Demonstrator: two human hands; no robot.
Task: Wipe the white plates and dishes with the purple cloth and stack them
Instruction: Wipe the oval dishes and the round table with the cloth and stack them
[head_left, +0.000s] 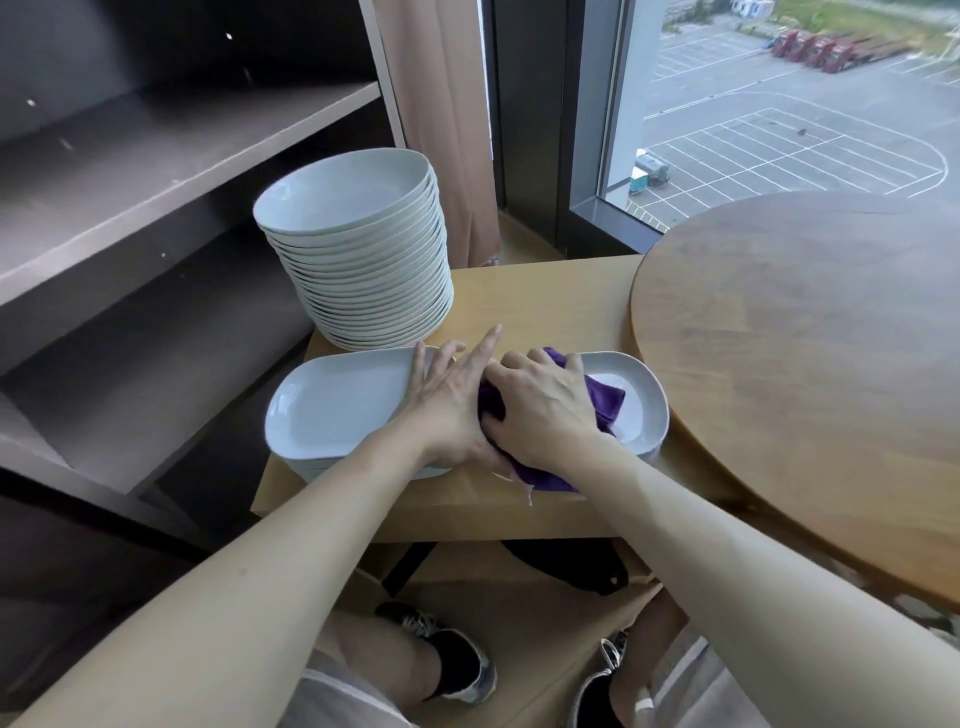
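Observation:
A tall stack of round white plates (363, 270) stands at the back left of the small wooden table (545, 296). In front of it lies a short stack of white rectangular dishes (332, 410). To its right sits another white dish (641, 395). My right hand (545, 410) grips the purple cloth (605, 400) and presses it into that right dish. My left hand (452, 400) lies with straight fingers across the right edge of the left dish stack, touching the cloth.
A large round wooden table (810, 353) overlaps the small table on the right. Dark shelves (156, 182) stand on the left. A curtain (441, 104) and a window (779, 93) are behind. My legs and shoes show below the table edge.

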